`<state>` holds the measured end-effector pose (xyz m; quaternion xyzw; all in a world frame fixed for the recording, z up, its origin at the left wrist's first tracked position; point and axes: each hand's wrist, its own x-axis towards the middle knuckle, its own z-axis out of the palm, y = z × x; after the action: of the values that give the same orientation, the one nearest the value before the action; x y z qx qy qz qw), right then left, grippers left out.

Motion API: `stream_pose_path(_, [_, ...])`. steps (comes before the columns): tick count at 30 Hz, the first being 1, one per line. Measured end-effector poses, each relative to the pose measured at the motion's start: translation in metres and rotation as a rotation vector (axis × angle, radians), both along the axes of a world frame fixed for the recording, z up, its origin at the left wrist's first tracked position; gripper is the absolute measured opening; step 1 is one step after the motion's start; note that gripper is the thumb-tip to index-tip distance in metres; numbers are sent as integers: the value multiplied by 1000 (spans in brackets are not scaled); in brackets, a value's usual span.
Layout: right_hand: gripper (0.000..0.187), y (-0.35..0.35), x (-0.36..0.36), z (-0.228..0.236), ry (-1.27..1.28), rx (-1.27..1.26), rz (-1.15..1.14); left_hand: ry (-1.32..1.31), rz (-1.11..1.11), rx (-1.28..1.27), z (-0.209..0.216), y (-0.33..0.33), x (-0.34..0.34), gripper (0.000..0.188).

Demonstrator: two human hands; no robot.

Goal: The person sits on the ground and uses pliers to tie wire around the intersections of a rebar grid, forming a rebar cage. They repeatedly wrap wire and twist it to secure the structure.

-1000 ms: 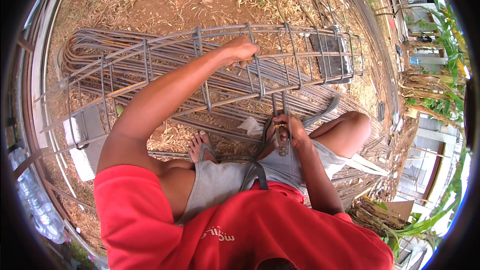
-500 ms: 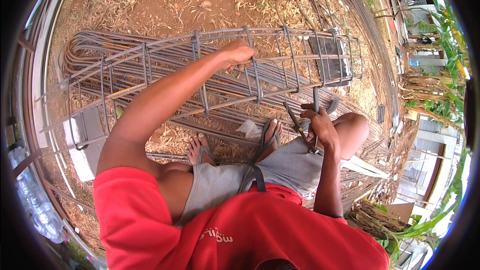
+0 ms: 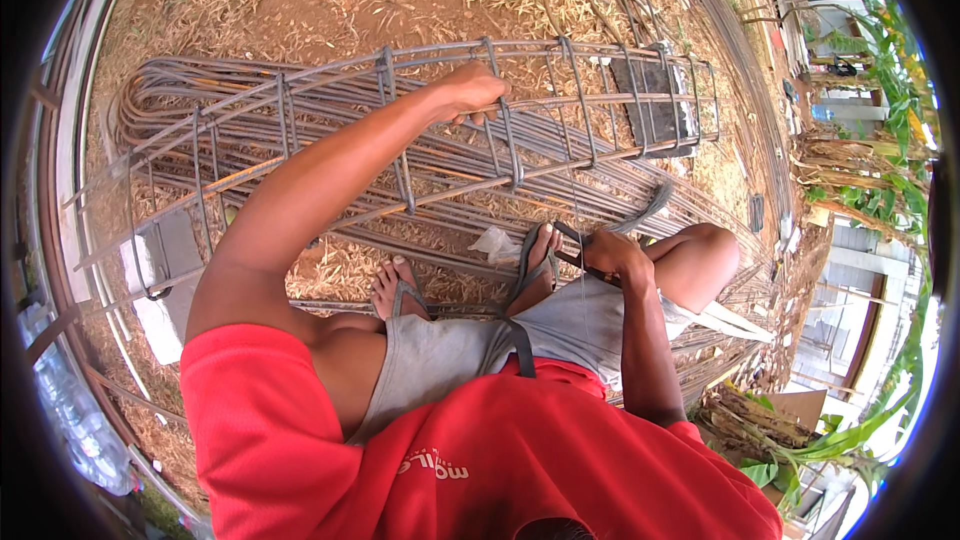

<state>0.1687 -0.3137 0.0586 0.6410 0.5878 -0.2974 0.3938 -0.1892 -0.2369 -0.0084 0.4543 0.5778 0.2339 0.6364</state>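
Observation:
My left hand (image 3: 474, 93) is closed around the rebar cage (image 3: 400, 172), at a tie ring where it meets a long bar near the middle. My right hand (image 3: 612, 252), over my right thigh, grips dark pincers (image 3: 568, 233); their long handles point left toward my foot, and the rest is hidden in my fingers. Right beside that hand a bundle of grey tie wire (image 3: 650, 210) sticks out toward the upper right; whether the fingers also hold it cannot be seen. One thin wire strand runs down in front of my grey shorts.
Under the cage lie many bent rebars (image 3: 160, 105). A dark block (image 3: 655, 105) is beneath its right end, a pale block (image 3: 165, 275) near its left. Clear plastic (image 3: 492, 245) lies by my sandalled feet. Long rods (image 3: 740, 70) stretch along the right; dry leaves cover the soil.
My right hand has moved left and slightly down, and the pincers have turned so both handles point left. A thin wire strand now shows. My left hand keeps its grip on the cage.

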Motion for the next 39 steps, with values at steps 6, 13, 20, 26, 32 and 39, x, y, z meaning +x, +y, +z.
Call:
stream_pose_path(6, [28, 5, 20, 23, 274, 7, -169, 16, -13, -7, 2, 2, 2, 42])
stream_pose_path(13, [37, 19, -10, 133, 979, 447, -567, -46, 46, 13, 1, -2, 3, 33])
stream_pose_path(20, [68, 46, -113, 140, 1816, 552, -346, -38, 1, 9, 0, 1, 0, 37])
stream_pose_path(26, [86, 59, -169, 65, 1832, 371, -352, -132, 61, 73, -2, -4, -2, 35])
stream_pose_path(32, [90, 63, -154, 32, 1913, 417, -413, -77, 57, 24, 3, -4, 0, 32])
stream_pose_path(39, [83, 72, -154, 18, 1937, 381, -500, -40, 75, 12, 10, -4, 2, 34])
